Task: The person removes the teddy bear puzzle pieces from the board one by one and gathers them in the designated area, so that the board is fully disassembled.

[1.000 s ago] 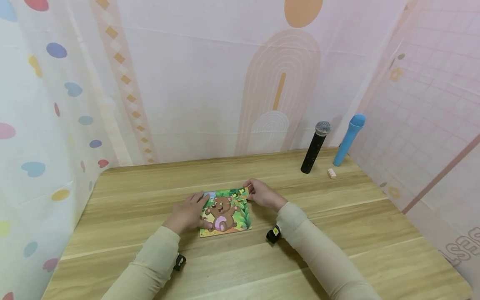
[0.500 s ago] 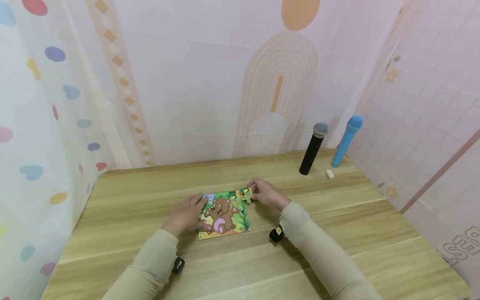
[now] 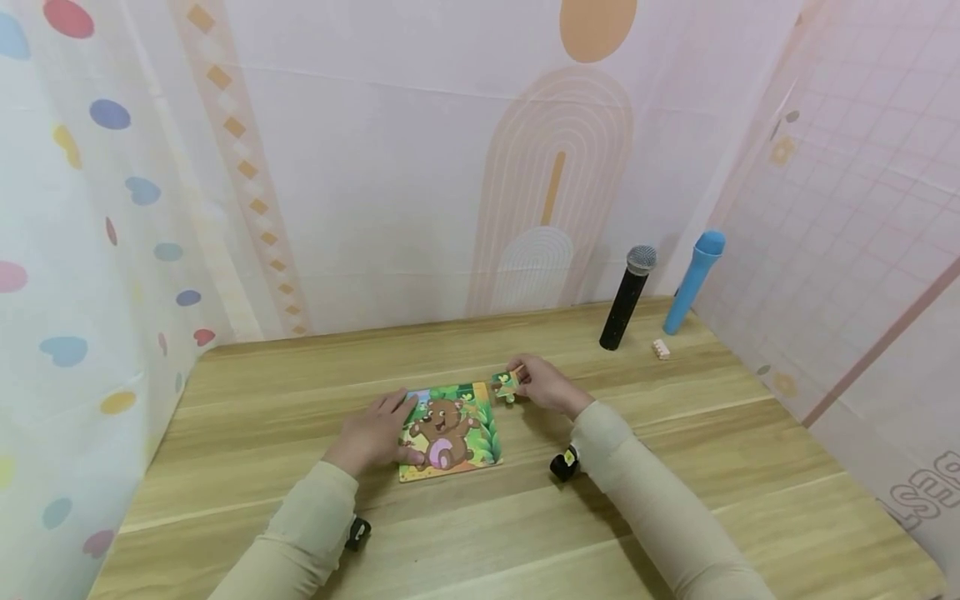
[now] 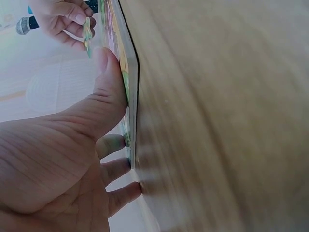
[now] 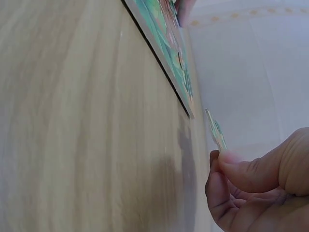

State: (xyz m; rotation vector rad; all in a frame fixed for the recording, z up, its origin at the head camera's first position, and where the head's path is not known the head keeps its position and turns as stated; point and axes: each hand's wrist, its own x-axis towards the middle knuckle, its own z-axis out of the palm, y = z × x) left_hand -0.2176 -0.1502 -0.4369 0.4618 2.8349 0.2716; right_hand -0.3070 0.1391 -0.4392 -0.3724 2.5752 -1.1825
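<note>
A square jigsaw puzzle board (image 3: 447,429) with a brown bear on green leaves lies flat on the table, mid-view in the head view. My left hand (image 3: 372,433) rests over its left side. The thumb lies on the picture face, and the other fingers reach along the edge (image 4: 131,87) in the left wrist view. Just beyond the board's upper right corner, my right hand (image 3: 546,385) pinches a loose puzzle piece (image 3: 507,387) between thumb and fingers. In the right wrist view that thin piece (image 5: 216,130) is held edge-on, above the tabletop and apart from the board.
Toward the back right stand a black microphone (image 3: 625,302) with a silver head and a blue microphone (image 3: 692,285). A small pale pink block (image 3: 661,349) lies in front of them. Patterned curtains (image 3: 390,183) rise behind the wooden table (image 3: 465,550).
My right hand has drawn the puzzle piece off the board's upper right corner and moved it right, leaving a gap between them. My left hand stays on the board.
</note>
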